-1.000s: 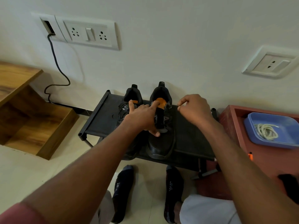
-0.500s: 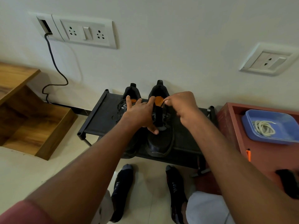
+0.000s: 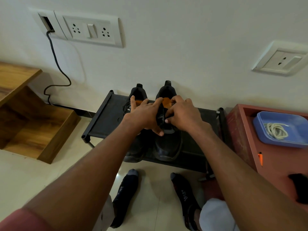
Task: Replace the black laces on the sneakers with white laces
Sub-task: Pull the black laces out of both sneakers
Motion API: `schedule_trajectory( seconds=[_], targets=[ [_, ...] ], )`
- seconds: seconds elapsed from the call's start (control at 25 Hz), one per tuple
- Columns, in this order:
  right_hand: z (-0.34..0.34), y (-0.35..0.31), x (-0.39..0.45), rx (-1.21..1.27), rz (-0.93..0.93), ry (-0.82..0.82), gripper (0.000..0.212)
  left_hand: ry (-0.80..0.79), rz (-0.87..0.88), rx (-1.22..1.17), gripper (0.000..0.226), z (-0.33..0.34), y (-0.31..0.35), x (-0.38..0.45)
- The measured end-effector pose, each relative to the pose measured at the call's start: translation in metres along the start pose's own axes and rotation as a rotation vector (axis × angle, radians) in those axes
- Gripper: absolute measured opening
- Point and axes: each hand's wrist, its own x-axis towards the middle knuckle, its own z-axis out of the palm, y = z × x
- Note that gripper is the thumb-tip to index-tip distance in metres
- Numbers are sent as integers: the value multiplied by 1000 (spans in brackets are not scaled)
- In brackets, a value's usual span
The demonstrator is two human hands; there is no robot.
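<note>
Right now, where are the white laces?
In the head view, far right: the white laces lie coiled in the blue tray on the red cabinet, to the right of the black rack with the sneakers.
</note>
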Motion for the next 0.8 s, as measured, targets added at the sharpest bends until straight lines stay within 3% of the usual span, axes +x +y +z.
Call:
schedule_trajectory(
  seconds=[0.08,0.2,0.28,0.32,0.36,0.48,0.56,0.68,0.8],
  targets=[
    [-6,1,4,120,59,66,8,14,9,-2,140,3,-1,2],
    [-35,2,10,1029,363,355,6,14,10,-8,139,0,-1,2],
    [-40,7,6,1498,407,234,13,22,13,-20,139,1,-2,1],
    [-39,6,3,1534,405,137,15,17,14,-21,139,0,-2,1],
    [-34,6,3,1395,381,82,14,14,15,-19,140,1,-2,2],
    [-10,1,7,413,95,24,17,9,5,-14,140,2,-1,2],
    [2,-1,7,104,28,-101,16,8,-1,-20,140,2,-1,3],
    [1,-4,5,219,96,-26,7,12,-19,-28,139,2,2,1],
    [-28,-1,10,943,333,259,11,13,-22,-45,137,0,3,1]
  ],
)
